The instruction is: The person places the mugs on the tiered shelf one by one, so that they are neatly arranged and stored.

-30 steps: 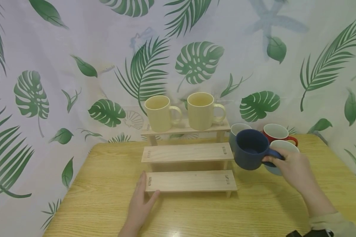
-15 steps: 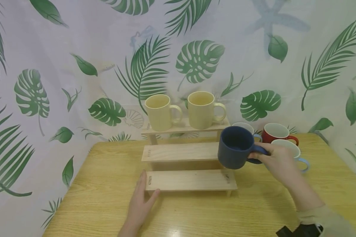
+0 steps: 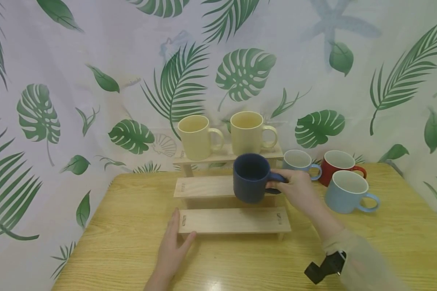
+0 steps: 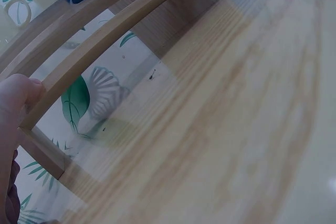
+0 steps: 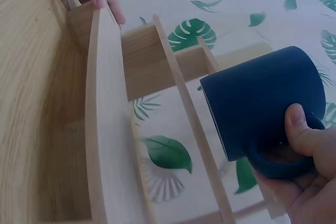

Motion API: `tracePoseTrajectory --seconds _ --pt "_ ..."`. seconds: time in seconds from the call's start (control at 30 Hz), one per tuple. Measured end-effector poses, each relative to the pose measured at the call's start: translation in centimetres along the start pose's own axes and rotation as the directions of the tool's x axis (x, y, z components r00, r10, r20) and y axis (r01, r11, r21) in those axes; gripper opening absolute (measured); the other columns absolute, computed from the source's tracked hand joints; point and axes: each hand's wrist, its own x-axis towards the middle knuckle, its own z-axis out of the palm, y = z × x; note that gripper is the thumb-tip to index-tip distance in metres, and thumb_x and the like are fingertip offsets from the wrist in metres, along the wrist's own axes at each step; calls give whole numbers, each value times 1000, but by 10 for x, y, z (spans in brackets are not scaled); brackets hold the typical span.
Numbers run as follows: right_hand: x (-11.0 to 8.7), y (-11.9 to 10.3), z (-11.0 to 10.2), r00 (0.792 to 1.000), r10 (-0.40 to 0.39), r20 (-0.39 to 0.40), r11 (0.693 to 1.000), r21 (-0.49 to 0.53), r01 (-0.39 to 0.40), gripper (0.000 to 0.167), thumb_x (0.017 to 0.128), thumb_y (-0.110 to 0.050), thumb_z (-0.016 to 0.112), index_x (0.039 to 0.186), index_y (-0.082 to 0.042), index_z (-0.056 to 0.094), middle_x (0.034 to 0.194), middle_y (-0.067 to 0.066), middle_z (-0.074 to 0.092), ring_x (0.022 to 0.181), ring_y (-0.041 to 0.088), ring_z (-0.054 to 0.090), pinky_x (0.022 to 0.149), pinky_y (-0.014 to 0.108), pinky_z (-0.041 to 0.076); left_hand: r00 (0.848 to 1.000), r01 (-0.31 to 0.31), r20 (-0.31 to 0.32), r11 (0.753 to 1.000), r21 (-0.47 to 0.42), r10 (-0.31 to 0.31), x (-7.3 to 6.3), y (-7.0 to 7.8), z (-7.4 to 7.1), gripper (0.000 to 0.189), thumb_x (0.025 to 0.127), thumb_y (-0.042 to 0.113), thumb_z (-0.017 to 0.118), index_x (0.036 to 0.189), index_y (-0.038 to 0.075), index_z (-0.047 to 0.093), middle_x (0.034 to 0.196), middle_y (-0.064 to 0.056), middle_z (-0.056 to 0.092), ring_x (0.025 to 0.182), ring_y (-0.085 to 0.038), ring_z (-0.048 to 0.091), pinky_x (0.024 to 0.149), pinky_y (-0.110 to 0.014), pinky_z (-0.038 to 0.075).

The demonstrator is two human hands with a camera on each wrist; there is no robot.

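Observation:
My right hand grips a dark blue mug by its handle, thumb on top. In the head view the mug is upright and overlaps the middle tier of a wooden three-tier rack. Its base and the gripped handle show in the right wrist view, with the rack's boards beside it. My left hand holds the left end of the lowest board; its thumb lies at the board's front edge, fingers along the side. Two yellow mugs, left and right, stand on the top tier.
To the right of the rack, on the wooden table, stand a light blue mug, a red mug and another light blue mug. A leaf-patterned cloth hangs right behind the table.
My right hand has carried the dark blue mug leftward, from over the mugs on the right to in front of the middle tier. My left hand has stayed at the rack.

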Motion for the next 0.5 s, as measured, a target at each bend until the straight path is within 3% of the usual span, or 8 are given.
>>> tracePoseTrajectory --seconds 0.3,0.5 --pt "23 -10 40 999 -40 -19 998 46 41 35 74 -16 80 107 -4 73 98 12 72 85 22 62 68 32 48 1000 13 3 1000 13 -13 1 -3 1 86 91 52 55 153 8 14 158 -9 14 143 -28 15 115 -49 12" --pt "31 -18 59 998 -55 9 992 115 54 39 74 -18 78 111 -6 73 106 10 71 96 22 64 76 37 51 1000 21 4 1000 -5 -21 1 -2 0 87 91 54 55 153 9 14 158 -8 14 144 -28 14 115 -48 12"
